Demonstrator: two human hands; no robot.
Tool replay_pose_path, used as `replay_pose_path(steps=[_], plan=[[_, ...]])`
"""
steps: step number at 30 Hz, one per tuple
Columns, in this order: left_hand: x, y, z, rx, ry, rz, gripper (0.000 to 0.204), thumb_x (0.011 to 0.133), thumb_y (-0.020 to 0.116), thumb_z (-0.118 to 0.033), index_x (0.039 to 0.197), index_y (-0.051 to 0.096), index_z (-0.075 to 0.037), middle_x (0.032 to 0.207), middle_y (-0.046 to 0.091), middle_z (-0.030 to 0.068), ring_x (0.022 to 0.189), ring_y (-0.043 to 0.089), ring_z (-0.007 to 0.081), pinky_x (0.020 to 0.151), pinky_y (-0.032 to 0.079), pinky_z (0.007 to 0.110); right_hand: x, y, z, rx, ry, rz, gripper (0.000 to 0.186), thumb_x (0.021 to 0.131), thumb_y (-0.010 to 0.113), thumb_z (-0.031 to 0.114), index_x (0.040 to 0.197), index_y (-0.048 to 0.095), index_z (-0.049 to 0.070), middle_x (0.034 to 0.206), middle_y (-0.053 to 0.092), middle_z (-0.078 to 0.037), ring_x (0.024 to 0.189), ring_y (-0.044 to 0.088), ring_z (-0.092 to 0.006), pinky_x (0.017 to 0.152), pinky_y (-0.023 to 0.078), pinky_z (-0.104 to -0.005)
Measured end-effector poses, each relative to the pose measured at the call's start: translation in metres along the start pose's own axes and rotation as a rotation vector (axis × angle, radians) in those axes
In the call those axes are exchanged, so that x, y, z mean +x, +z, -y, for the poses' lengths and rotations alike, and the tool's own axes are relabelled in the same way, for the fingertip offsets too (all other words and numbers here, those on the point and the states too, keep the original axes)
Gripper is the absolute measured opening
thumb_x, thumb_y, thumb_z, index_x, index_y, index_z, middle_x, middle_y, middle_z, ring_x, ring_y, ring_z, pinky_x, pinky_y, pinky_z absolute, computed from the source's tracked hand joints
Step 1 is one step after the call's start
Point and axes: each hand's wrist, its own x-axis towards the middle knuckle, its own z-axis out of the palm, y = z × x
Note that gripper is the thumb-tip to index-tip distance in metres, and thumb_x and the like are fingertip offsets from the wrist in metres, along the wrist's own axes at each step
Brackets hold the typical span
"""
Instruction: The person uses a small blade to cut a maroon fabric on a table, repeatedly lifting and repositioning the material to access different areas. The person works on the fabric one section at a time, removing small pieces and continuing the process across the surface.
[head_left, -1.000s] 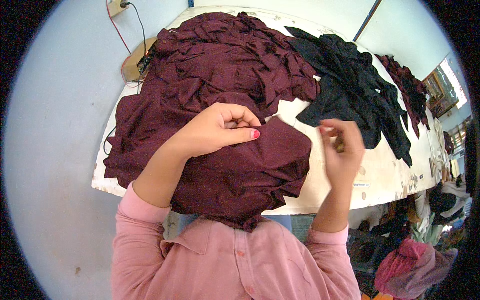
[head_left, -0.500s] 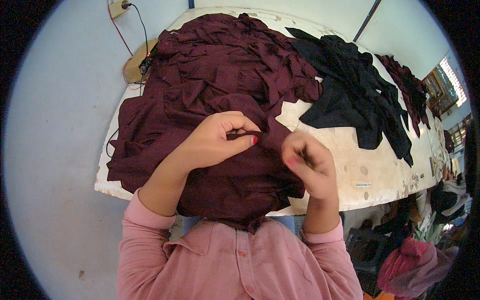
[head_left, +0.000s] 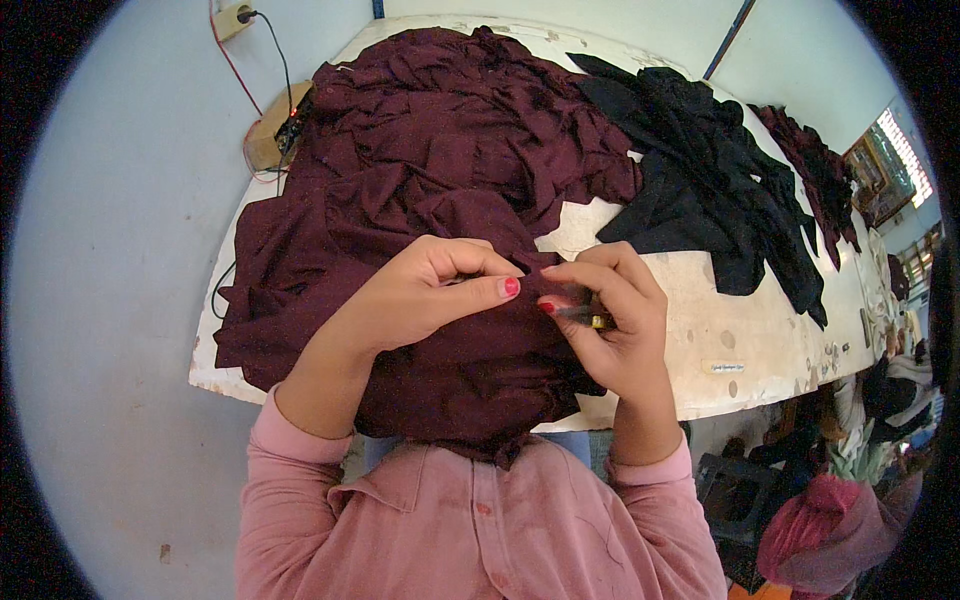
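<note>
Maroon cloth (head_left: 450, 365) spreads over the table and hangs down its near edge toward my lap. My left hand (head_left: 430, 295) is closed, thumb and forefinger pinching an edge of this cloth near the middle of the view. Just right of it, my right hand (head_left: 615, 315) holds small thread snips (head_left: 575, 315), dark with a yellow part, mostly covered by the fingers. The right thumb and forefinger are apart at their tips, close to the pinched edge. Whether the snips touch the cloth is hard to tell.
The pale table (head_left: 690, 330) bears a heap of black cloth (head_left: 700, 190) on the right, with more dark maroon cloth (head_left: 815, 170) beyond. A box with wires (head_left: 270, 135) stands at the left wall. Below the table's right side are a dark crate (head_left: 735, 490) and a pink bundle (head_left: 815, 530).
My right hand, blurred before, has moved slightly up and left toward the left fingertips, and the snips now show more. My left hand has shifted slightly down, still pinching the cloth.
</note>
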Motion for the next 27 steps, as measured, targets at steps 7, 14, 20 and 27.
replay_pose_path(steps=[7,14,20,27], plan=[[0.002,0.003,0.003,0.226,0.069,-0.018,0.017,0.091,0.063,-0.011,0.1,0.069,0.002,0.076,0.057,-0.0028,0.074,0.05,0.0043,0.066,0.041,0.022,0.001,0.013,0.001,-0.289,-0.134,-0.056,0.022,0.067,0.07,-0.001,0.088,0.068,0.003,0.081,0.06,-0.008,0.065,0.06,-0.0196,0.057,0.047,-0.0295],[0.001,-0.004,0.008,0.023,-0.078,-0.117,0.017,0.091,0.063,-0.012,0.099,0.069,0.002,0.086,0.064,-0.0021,0.081,0.054,0.0039,0.072,0.043,0.021,-0.004,-0.024,-0.007,0.722,0.026,0.336,0.011,0.077,0.07,0.008,0.085,0.065,0.002,0.082,0.058,-0.008,0.074,0.055,-0.019,0.065,0.042,-0.0279],[0.0,0.001,0.0,-0.11,-0.069,-0.063,0.017,0.092,0.062,-0.011,0.1,0.069,0.002,0.09,0.066,-0.0016,0.085,0.056,0.0039,0.077,0.045,0.02,0.001,-0.02,-0.001,-0.079,0.018,0.067,0.047,0.08,0.07,0.012,0.125,0.059,0.004,0.083,0.059,-0.01,0.072,0.057,-0.0234,0.065,0.045,-0.0298],[-0.001,0.003,-0.006,-0.124,-0.038,-0.072,0.015,0.091,0.062,-0.01,0.093,0.07,0.003,0.081,0.061,-0.0036,0.077,0.052,0.0023,0.071,0.041,0.019,0.005,-0.012,-0.003,-0.451,-0.289,0.026,0.047,0.073,0.074,0.014,0.119,0.065,0.009,0.092,0.068,-0.005,0.064,0.056,-0.0203,0.056,0.046,-0.0305]])
